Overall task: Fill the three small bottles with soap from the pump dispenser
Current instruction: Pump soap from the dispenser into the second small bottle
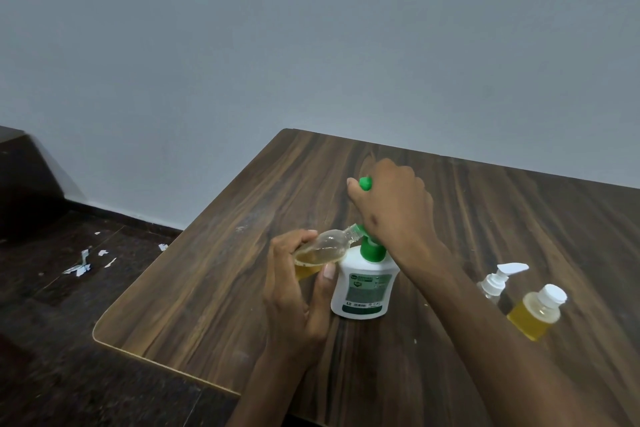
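Two bare arms came in from the bottom edge. The left hand (298,291) wore no ring, glove or watch, and its forearm had no sleeve on it. The right hand (393,208) was bare too, with one small dark spot on its back. Its long forearm showed no sleeve either.

Clear small bottle (320,250) tilted at white green-pumped dispenser's (363,284) nozzle; amber-filled bottle (536,314) right.
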`<state>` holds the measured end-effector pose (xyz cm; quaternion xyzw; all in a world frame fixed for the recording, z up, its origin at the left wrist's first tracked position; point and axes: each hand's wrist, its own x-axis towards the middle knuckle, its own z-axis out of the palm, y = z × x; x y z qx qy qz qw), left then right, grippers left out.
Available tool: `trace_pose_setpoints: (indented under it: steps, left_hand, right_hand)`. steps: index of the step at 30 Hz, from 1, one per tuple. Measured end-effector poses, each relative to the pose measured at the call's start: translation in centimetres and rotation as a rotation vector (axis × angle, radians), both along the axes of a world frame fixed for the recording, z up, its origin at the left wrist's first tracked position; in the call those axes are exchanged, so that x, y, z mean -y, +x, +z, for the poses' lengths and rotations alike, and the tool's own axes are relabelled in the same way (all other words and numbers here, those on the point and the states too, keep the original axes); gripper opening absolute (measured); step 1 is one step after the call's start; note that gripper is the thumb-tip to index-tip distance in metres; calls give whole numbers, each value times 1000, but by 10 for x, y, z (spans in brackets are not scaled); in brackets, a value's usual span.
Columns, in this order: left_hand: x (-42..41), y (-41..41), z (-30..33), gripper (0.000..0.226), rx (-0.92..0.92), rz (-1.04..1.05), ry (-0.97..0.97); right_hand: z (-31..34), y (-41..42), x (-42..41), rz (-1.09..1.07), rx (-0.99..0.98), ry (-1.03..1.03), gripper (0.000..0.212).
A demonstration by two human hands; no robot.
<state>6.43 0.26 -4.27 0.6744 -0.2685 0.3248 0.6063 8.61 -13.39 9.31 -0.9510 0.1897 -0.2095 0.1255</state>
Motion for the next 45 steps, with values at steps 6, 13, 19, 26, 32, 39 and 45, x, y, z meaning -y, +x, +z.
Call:
trace_pose_setpoints:
  steps: [6,13,19,26,32,39,45]
  left_hand:
    - [1,-1,2,32,-8,2,-11]
    - [1,-2,3,32,-1,-15,-19]
    - [1,-1,1,33,0,-10,-15]
    - [3,-1,1,33,10,-11,-12]
    - [3,-1,0,33,-4,-9,-14]
    - [3,0,0,33,-3,-1,-11]
    - [4,-1,1,32,-6,-5,-16]
  right_hand:
    - [2,1,0,8,32,-47,35]
    - [3,1,1,17,18,-58,34]
    - [3,-1,1,24,-11,-35,33]
    - [2,-1,1,20,-22,-30,33]
    - [1,-3,2,14,-19,9,32]
    - [2,-1,1,17,14,-26,33]
    - [4,-1,2,23,23,-37,34]
